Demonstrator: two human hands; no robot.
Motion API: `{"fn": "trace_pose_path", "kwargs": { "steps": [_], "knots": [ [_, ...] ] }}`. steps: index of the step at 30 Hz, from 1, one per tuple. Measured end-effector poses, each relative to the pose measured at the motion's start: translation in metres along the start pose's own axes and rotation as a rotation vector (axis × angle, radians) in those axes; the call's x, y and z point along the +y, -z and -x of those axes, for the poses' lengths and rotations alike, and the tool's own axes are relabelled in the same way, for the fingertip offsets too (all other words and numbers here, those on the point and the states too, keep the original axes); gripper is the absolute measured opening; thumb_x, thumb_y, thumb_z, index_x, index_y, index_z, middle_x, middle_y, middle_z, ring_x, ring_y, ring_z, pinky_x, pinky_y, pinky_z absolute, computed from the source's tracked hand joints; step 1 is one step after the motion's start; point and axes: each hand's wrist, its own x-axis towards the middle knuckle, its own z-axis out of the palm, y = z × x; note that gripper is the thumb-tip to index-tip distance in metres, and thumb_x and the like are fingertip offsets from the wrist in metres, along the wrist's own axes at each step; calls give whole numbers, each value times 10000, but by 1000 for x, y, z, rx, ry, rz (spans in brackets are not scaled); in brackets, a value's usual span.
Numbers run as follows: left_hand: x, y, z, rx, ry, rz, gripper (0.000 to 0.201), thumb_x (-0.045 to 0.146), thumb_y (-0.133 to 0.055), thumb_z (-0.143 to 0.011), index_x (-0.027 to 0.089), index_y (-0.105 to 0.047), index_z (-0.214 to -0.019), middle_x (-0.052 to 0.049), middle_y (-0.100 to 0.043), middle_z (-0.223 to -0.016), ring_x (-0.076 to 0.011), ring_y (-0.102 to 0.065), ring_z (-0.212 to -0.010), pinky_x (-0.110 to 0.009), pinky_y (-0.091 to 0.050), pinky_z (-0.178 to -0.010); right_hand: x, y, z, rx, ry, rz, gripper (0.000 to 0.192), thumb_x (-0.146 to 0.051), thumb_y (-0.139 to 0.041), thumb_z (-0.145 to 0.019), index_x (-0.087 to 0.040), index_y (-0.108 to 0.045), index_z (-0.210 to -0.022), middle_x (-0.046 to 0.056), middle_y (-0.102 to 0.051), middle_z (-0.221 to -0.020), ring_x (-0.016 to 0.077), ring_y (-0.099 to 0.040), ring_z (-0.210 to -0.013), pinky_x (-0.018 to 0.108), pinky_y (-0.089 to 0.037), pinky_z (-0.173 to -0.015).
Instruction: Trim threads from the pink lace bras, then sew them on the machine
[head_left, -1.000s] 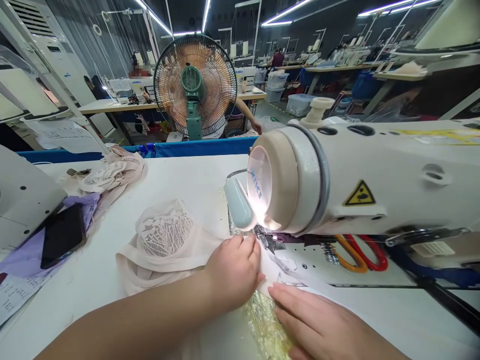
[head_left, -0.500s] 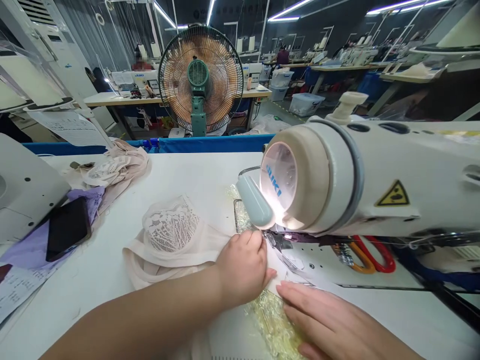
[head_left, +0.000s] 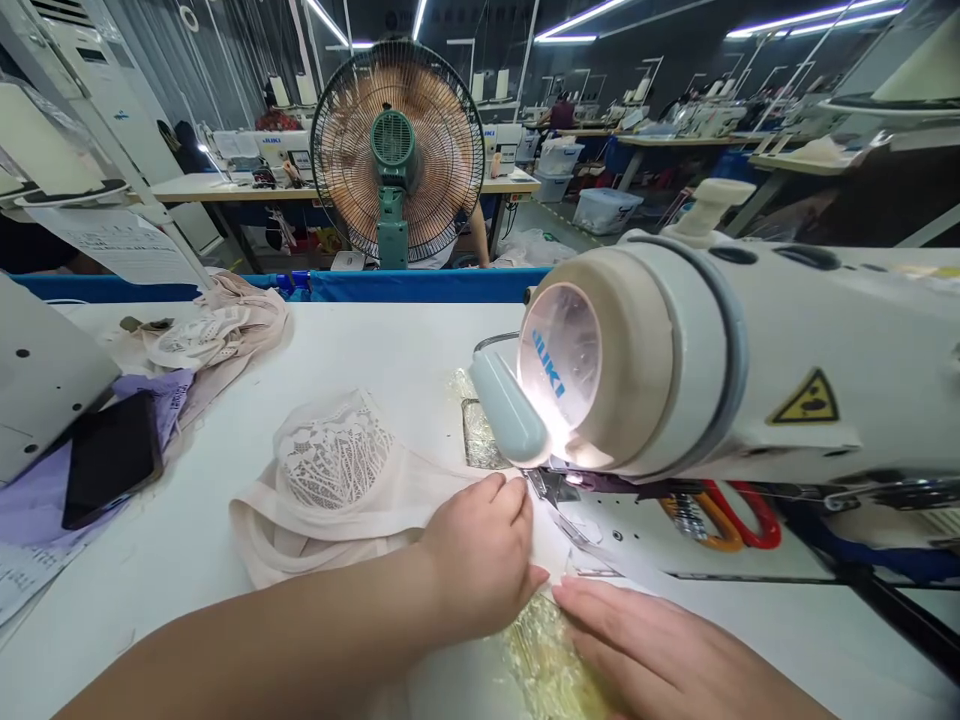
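A pale beige bra (head_left: 337, 460) with a lace cup lies on the white table, its band running right toward the needle area of a JUKI sewing machine (head_left: 697, 350). My left hand (head_left: 484, 560) is closed on that band just left of the presser foot, knuckles up. Close beside it, my right hand (head_left: 637, 640) lies flat with fingers stretched, the tips touching the pale fabric's edge in front of the foot. Yellowish clear tape (head_left: 551, 660) covers the table edge below the hands. The needle is hidden behind the machine's lamp-lit head.
Red- and orange-handled scissors (head_left: 757, 515) lie under the machine arm. At left are a black phone (head_left: 112, 460), purple cloth (head_left: 34, 500) and more beige garments (head_left: 244, 330). A large fan (head_left: 394, 150) stands beyond the blue table edge (head_left: 420, 285).
The view has shifted slightly. Both hands keep nearly the same pose by the presser foot, with the bra still in the left. Behind the fan, a person's arm has come into sight.
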Motion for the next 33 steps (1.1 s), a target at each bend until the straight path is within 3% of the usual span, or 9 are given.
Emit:
{"fn": "trace_pose_path", "kwargs": {
  "steps": [5, 12, 18, 23, 27, 30, 33],
  "knots": [
    [0, 0, -1, -30, 78, 90, 598, 440, -475, -848, -29, -513, -1218, -224, -523, -1222, -307, -488, -1114, -362, -431, -939, -1, 2, -4, -59, -46, -25, 282, -198, -414, -858, -213, -641, -1025, 17, -667, -1063, 182, -618, -960, 268, -524, -824],
    [-2, 3, -2, -94, 52, 60, 629, 451, -454, -863, -43, -486, -1252, -238, -483, -1293, -324, -460, -1171, -384, -391, -1002, -4, 5, 0, -46, -79, -37, 253, -192, -441, -863, -210, -646, -1010, 14, -656, -1082, 177, -602, -988, 280, -513, -855],
    [-4, 1, -1, -79, 44, 62, 626, 445, -478, -857, -33, -477, -1261, -224, -491, -1296, -315, -438, -1206, -371, -362, -1036, -5, 6, 3, -5, -87, -50, 251, -242, -439, -899, -190, -641, -1039, 24, -636, -1139, 177, -580, -1041, 284, -488, -904],
    [-8, 0, -4, -84, 82, 67, 605, 439, -507, -843, 10, -479, -1268, -206, -487, -1309, -310, -454, -1197, -397, -388, -1015, -1, 7, 0, -34, -62, -65, 234, -229, -487, -863, -174, -633, -1038, 63, -641, -1113, 198, -598, -988, 308, -517, -836],
    [-8, -1, -3, -20, 39, -22, 537, 414, -513, -848, 30, -516, -1223, -186, -534, -1265, -299, -481, -1168, -426, -389, -1004, 0, 13, -5, -90, -79, -114, 242, -198, -521, -831, -158, -618, -1049, 74, -633, -1123, 201, -590, -1002, 313, -509, -856],
    [-1, -5, 3, 68, -68, -111, 332, 235, -477, -875, 53, -573, -1136, -148, -601, -1170, -261, -539, -1075, -388, -440, -929, 0, 15, -6, -156, -95, -155, 261, -180, -526, -817, -152, -613, -1061, 80, -613, -1166, 210, -567, -1058, 324, -488, -905],
    [7, -7, 9, 125, -141, -129, 239, 115, -423, -874, 115, -627, -998, -94, -637, -1092, -198, -585, -854, -316, -493, -714, 0, 15, -7, -145, -95, -180, 287, -174, -549, -795, -137, -614, -1072, 98, -610, -1169, 212, -561, -1067, 314, -474, -927]
  ]
}}
